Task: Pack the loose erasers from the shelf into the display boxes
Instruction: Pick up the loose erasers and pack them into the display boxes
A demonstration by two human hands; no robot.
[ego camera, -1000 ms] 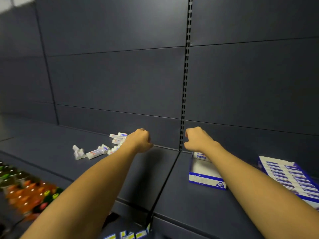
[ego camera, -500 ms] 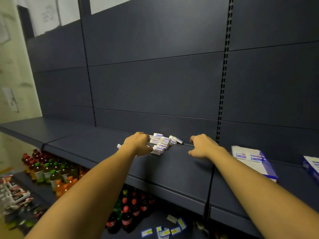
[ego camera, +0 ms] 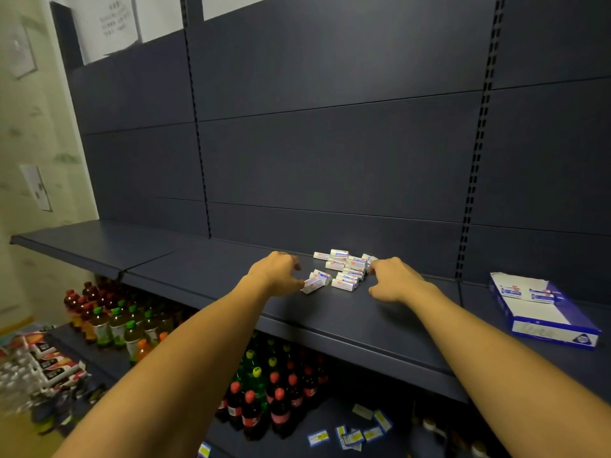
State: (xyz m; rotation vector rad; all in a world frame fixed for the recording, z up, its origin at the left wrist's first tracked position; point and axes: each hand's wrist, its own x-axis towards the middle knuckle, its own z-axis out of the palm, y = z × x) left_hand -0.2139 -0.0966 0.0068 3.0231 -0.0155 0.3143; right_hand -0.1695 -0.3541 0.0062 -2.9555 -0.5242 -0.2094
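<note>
Several loose white erasers with blue and red sleeves lie in a small heap point(ego camera: 345, 267) on the dark shelf point(ego camera: 347, 325). My left hand point(ego camera: 276, 274) sits at the heap's left side, fingers loosely curled, its fingertips touching the nearest eraser point(ego camera: 314, 285). At the heap's right side is my right hand point(ego camera: 393, 280), fingers bent and spread, fingertips against the erasers. Neither hand holds one. A blue and white display box point(ego camera: 545, 314) lies open at the far right of the shelf, with two erasers in its far end.
Below the shelf stand rows of drink bottles point(ego camera: 264, 391) with red, green and yellow caps. More bottles point(ego camera: 109, 322) and snack packs point(ego camera: 49, 361) are at lower left. Small blue price tags point(ego camera: 350, 434) lie on the lower shelf. A wall with paper notices rises at left.
The view has swung left, so the box now sits far right. Both hands moved from the shelf's middle gap to either side of the eraser heap and loosened from fists.
</note>
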